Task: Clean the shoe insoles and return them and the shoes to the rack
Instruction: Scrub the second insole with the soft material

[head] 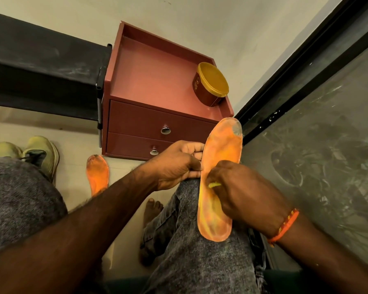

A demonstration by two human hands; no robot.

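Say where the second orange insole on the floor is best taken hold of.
By a long side edge near its middle, coming from above. The insole on the floor lies flat between the shoes and the cabinet, so a pinch must lift an edge. Its near end is hidden behind the left forearm.

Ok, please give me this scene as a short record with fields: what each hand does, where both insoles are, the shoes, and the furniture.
left hand: steadies the insole's edge
right hand: presses a small yellow item on the insole
held insole: orange, resting on the knee
second insole: on the floor
shoes: pale pair on the floor, left side
cabinet: red-brown, two drawers
tub: yellow lid, on the cabinet top
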